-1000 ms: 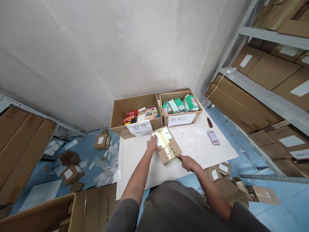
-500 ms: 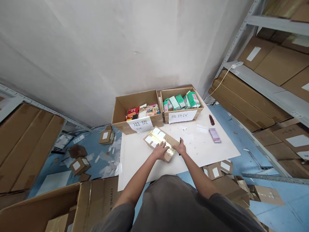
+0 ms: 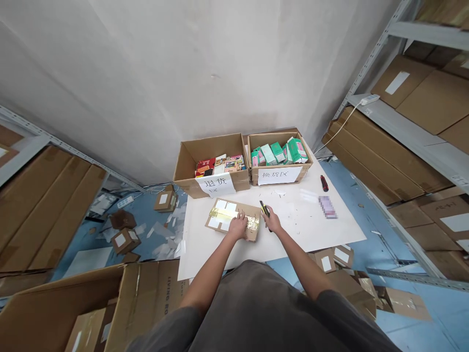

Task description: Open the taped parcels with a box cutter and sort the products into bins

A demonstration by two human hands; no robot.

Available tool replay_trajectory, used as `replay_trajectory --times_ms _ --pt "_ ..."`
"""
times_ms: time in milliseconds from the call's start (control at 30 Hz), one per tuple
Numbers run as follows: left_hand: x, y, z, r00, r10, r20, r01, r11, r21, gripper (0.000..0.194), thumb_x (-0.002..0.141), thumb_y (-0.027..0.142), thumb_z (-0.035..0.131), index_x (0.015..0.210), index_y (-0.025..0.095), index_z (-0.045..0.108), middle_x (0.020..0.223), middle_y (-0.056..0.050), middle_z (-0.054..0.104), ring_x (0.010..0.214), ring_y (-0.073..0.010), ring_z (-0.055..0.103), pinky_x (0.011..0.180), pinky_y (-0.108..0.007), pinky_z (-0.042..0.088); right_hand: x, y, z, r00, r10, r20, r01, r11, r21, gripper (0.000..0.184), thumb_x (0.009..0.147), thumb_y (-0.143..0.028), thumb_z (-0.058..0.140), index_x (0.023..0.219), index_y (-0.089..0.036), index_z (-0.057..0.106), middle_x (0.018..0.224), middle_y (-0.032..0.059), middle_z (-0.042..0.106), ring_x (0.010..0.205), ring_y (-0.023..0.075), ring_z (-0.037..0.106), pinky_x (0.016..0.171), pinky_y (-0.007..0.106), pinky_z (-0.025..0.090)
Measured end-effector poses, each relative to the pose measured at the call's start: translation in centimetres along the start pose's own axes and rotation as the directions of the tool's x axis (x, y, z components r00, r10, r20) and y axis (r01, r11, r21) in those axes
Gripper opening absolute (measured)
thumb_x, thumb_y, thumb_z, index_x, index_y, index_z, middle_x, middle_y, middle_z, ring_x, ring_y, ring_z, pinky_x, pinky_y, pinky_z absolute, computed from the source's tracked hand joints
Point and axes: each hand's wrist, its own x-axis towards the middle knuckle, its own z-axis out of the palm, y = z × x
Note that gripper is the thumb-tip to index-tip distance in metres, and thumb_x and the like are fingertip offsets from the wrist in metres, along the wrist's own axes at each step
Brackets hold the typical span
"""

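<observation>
In the head view, the taped cardboard box [image 3: 224,215] lies on the white counter [image 3: 300,222], just below the centre of the frame. The left hand [image 3: 238,226] rests on its top, fingers slightly apart; the right hand [image 3: 271,220] is closed around a black-and-yellow cutter [image 3: 264,209], just beside the box's right end. The box looks light and fairly stiff, though its panels may dent; the glossy tape could be slippery. Its long side edges seem the best place to take hold.
</observation>
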Motion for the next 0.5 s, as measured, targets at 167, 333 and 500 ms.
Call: replay_trajectory --times_ms 167,333,500 --pt "0.8 -0.4 -0.3 1.000 0.017 -0.007 -0.017 0.998 0.055 0.108 0.045 0.049 0.097 0.139 0.021 0.051 0.165 -0.022 0.033 0.151 -0.0409 0.033 0.118 -0.049 0.033 -3.5 2.2 -2.3 0.936 -0.005 0.353 0.013 1.000 -0.021 0.031 0.103 -0.048 0.050 0.117 -0.023 0.061 0.070 -0.0052 0.067 0.059 0.0151 0.067 0.067 0.023 0.050" --pt "1.4 -0.8 0.1 0.999 0.035 -0.013 -0.034 0.996 0.080 0.110 0.043 0.055 0.096 0.139 0.024 0.050 0.164 -0.019 0.037 0.150 -0.0409 0.035 0.116 -0.047 0.037 -2.5 -0.1 -2.4 0.968 0.106 0.227 0.024 0.863 -0.504 0.045 0.103 -0.060 0.047 0.100 -0.021 0.069 0.095 0.0096 0.076 0.086 0.0228 0.073 0.069 0.026 0.046" --pt "1.4 -0.7 -0.2 1.000 0.020 0.004 -0.020 0.995 0.099 0.108 0.042 0.057 0.096 0.136 0.025 0.052 0.164 -0.018 0.038 0.148 -0.0383 0.039 0.114 -0.046 0.040 -1.1 -1.3 -3.5 0.935 0.177 0.308 0.025 0.832 -0.554 0.066 0.098 -0.077 0.038 0.090 -0.019 0.070 0.083 0.0095 0.075 0.061 0.0202 0.070 0.061 0.028 0.044"
